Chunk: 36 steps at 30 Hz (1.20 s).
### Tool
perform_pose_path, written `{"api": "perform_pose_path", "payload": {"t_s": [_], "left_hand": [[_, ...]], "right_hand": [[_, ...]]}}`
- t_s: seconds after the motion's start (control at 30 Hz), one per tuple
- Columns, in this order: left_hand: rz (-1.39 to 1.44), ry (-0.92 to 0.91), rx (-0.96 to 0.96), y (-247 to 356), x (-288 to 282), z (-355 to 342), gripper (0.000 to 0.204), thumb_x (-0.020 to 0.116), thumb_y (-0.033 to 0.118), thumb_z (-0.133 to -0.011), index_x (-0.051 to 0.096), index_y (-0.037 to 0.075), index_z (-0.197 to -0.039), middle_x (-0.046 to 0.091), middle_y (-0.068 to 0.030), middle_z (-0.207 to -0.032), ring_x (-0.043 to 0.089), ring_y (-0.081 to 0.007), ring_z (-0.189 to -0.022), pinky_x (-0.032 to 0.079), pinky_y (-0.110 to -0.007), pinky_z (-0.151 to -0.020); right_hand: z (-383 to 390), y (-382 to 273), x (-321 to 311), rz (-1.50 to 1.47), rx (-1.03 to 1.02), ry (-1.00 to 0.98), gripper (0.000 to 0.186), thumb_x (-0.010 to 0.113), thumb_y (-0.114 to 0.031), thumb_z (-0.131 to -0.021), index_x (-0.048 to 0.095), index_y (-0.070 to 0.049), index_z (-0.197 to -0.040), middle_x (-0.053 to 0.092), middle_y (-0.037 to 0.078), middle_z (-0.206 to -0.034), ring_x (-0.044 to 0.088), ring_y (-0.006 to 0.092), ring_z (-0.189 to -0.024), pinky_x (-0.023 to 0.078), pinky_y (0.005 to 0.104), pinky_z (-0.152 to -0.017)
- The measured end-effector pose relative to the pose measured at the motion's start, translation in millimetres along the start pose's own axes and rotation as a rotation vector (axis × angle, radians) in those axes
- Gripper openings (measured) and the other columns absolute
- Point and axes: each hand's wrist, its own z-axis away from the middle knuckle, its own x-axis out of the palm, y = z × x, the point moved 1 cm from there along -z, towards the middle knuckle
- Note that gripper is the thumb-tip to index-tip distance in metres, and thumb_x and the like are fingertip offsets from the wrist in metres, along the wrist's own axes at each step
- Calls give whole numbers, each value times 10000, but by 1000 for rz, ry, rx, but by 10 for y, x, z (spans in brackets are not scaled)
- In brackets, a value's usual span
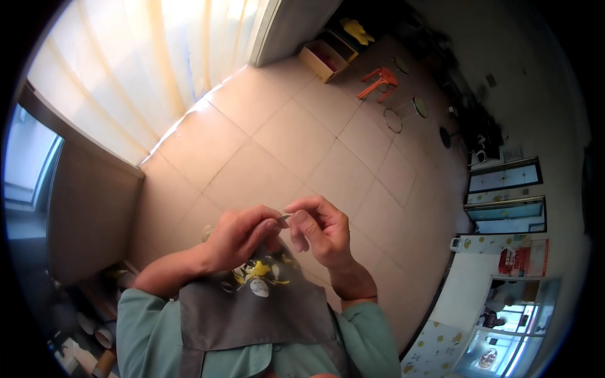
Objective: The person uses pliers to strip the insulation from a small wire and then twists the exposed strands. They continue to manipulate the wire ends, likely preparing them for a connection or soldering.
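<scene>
My left hand [242,236] pinches a small, thin grey object [283,217] between thumb and forefinger, its pointed end toward my right hand. My right hand [320,230] is curled just to the right, thumb raised and fingertips at or very near the object's tip; I cannot make out whether it grips anything. Both hands are above my grey-brown apron [239,315], which has a yellow and white print.
Tiled floor [265,157] stretches ahead. Curtains [138,57] hang at the upper left. An orange stool [384,79], cardboard box [321,60] and round stools [419,107] stand at the back. Mirrors [504,214] line the right wall; clutter fills the lower left.
</scene>
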Motion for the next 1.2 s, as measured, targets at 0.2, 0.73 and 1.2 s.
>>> {"api": "perform_pose_path", "payload": {"t_s": [0.2,0.73,1.2], "left_hand": [[-76,37,45,67,-96,220,145,570,96,-1067,675,16,-1124,681,-88,-785,678,-175,-677,540,-322,-645],[648,-175,-141,41,-212,415,303,477,271,-1134,621,8,-1091,526,6,-715,440,-69,-593,357,-257,-538],[-322,-13,489,152,-227,178,150,696,59,-951,668,10,-1090,652,-126,-887,627,-330,-829,508,-415,-806]], "right_hand": [[6,-4,159,2,-39,-110,153,551,-91,-1087,623,-4,-1191,600,29,-892,545,54,-682,440,217,-594],[-3,-51,451,57,-129,-229,156,572,20,-1039,621,31,-1186,557,90,-1069,631,133,-892,523,253,-774],[9,8,300,243,-312,-152,65,688,22,-977,657,16,-1033,585,75,-983,599,113,-796,531,241,-728]]}}
